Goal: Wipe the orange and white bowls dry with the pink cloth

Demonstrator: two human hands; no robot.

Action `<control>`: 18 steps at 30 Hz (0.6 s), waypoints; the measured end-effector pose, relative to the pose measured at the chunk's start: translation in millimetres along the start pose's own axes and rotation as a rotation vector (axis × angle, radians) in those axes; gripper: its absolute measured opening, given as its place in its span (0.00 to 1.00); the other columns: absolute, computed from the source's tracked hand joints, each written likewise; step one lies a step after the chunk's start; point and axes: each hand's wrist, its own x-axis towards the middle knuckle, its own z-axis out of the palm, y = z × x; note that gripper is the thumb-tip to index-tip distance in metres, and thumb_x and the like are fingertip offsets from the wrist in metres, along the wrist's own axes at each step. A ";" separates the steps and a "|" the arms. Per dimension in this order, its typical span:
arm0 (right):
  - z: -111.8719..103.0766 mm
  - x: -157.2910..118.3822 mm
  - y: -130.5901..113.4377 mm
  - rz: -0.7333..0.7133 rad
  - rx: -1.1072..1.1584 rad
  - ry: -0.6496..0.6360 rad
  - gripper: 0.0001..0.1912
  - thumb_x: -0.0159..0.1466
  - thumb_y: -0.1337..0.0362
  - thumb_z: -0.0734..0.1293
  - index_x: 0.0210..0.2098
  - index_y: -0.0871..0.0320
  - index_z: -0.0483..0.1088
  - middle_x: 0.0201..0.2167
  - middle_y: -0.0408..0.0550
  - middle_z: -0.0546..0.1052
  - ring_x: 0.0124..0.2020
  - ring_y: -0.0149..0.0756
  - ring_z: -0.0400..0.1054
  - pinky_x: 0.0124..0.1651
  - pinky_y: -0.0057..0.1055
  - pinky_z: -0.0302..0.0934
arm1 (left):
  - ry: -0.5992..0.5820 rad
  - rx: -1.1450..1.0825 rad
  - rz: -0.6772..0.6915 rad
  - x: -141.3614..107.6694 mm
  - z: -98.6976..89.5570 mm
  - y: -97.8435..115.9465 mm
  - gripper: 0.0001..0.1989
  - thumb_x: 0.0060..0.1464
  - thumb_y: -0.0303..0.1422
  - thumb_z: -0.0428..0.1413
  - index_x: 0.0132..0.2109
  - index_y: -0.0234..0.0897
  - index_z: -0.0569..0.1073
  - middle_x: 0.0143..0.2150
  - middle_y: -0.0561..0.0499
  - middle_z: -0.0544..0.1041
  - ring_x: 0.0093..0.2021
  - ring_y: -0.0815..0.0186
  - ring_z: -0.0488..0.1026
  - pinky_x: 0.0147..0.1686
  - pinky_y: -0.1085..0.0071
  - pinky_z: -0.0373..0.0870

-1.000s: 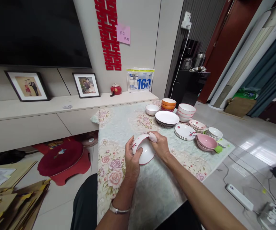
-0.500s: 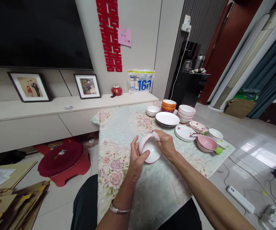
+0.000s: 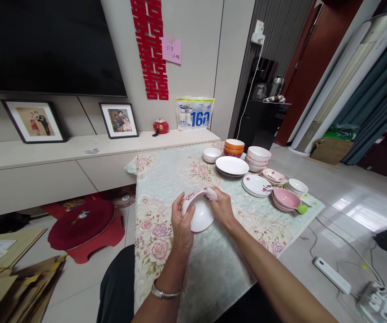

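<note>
A white bowl with a red rim and a patterned outer wall [image 3: 202, 217] is held tilted above the table, its inside facing me. My left hand [image 3: 182, 222] grips its left side, thumb inside the rim. In my right hand [image 3: 223, 207] is a white cloth or tissue [image 3: 211, 194], pinched over the bowl's upper right rim. Beyond the hands stand a small white bowl [image 3: 211, 155], a stack of white plates [image 3: 232, 165] and orange bowls [image 3: 234, 144]. Further right are red-rimmed white bowls [image 3: 259, 154], flowered plates [image 3: 256, 185] and pink dishes [image 3: 286, 198].
A flowered cloth covers the table [image 3: 159, 188]. Small white bowls [image 3: 297, 185] stand near its right edge. Behind it, a white ledge [image 3: 112, 144] holds framed photos, a red pot [image 3: 160, 126] and a plastic pack [image 3: 195, 114]. A red stool [image 3: 82, 229] is at the left.
The bowl has turned, so its patterned outer wall now shows at the top. Both hands and the bowl sit further left in view. The cloth has moved along the rim with my right hand.
</note>
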 end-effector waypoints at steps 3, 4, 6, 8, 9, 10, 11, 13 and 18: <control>20.6 -8.9 9.3 0.183 0.135 0.046 0.16 0.58 0.58 0.64 0.40 0.61 0.73 0.34 0.49 0.79 0.34 0.40 0.72 0.39 0.33 0.67 | 0.049 -0.078 -0.040 0.3 2.5 4.7 0.32 0.46 0.38 0.66 0.58 0.40 0.69 0.55 0.44 0.73 0.52 0.55 0.73 0.52 0.62 0.69; 25.5 -11.7 11.5 0.197 0.139 0.047 0.17 0.58 0.58 0.64 0.41 0.62 0.73 0.33 0.49 0.79 0.33 0.39 0.73 0.37 0.33 0.68 | 0.061 -0.100 -0.052 0.4 3.9 6.2 0.32 0.46 0.39 0.66 0.58 0.40 0.68 0.55 0.44 0.73 0.51 0.56 0.74 0.51 0.61 0.70; 28.7 -14.1 14.5 0.191 0.129 0.035 0.17 0.58 0.59 0.62 0.41 0.63 0.72 0.33 0.50 0.79 0.32 0.39 0.73 0.35 0.32 0.68 | 0.068 -0.141 -0.080 0.5 6.6 7.6 0.34 0.45 0.38 0.67 0.58 0.40 0.67 0.54 0.44 0.74 0.49 0.57 0.75 0.50 0.61 0.71; 20.9 -10.1 14.9 0.168 0.097 0.026 0.15 0.57 0.60 0.63 0.39 0.62 0.72 0.32 0.50 0.79 0.32 0.40 0.73 0.35 0.33 0.67 | 0.037 -0.161 -0.110 0.5 8.4 6.5 0.36 0.44 0.38 0.67 0.59 0.40 0.66 0.55 0.44 0.74 0.49 0.57 0.75 0.51 0.60 0.70; 13.3 -5.7 13.6 0.148 0.073 0.024 0.13 0.57 0.61 0.63 0.37 0.61 0.72 0.31 0.49 0.79 0.32 0.40 0.72 0.36 0.34 0.67 | 0.005 -0.158 -0.122 0.4 8.8 5.0 0.36 0.43 0.37 0.67 0.60 0.40 0.66 0.55 0.43 0.74 0.51 0.56 0.74 0.52 0.60 0.70; 4.1 -0.4 11.0 0.126 0.052 0.023 0.11 0.56 0.63 0.64 0.36 0.60 0.73 0.32 0.49 0.79 0.33 0.41 0.72 0.38 0.35 0.67 | -0.033 -0.143 -0.129 0.4 8.6 3.3 0.36 0.43 0.37 0.67 0.60 0.39 0.66 0.56 0.43 0.74 0.53 0.55 0.74 0.53 0.60 0.69; -5.9 5.1 7.2 0.084 0.021 0.014 0.11 0.56 0.65 0.64 0.37 0.59 0.73 0.34 0.49 0.80 0.36 0.41 0.72 0.42 0.36 0.67 | -0.076 -0.118 -0.129 0.5 7.9 1.5 0.36 0.43 0.36 0.67 0.60 0.39 0.66 0.57 0.43 0.74 0.54 0.54 0.73 0.54 0.60 0.68; -23.9 14.3 -3.7 -0.080 -0.099 -0.064 0.16 0.55 0.71 0.63 0.42 0.58 0.74 0.42 0.50 0.80 0.44 0.42 0.72 0.51 0.37 0.65 | -0.166 -0.060 -0.127 1.0 5.4 -1.3 0.37 0.45 0.36 0.66 0.62 0.40 0.65 0.58 0.44 0.74 0.55 0.55 0.73 0.53 0.62 0.68; -35.7 13.9 -30.3 -0.647 -0.638 -0.426 0.16 0.64 0.73 0.62 0.50 0.56 0.70 0.48 0.56 0.77 0.50 0.40 0.71 0.52 0.36 0.65 | -0.241 0.080 -0.082 2.3 0.1 0.7 0.39 0.42 0.33 0.65 0.63 0.39 0.65 0.48 0.46 0.77 0.45 0.59 0.75 0.45 0.66 0.70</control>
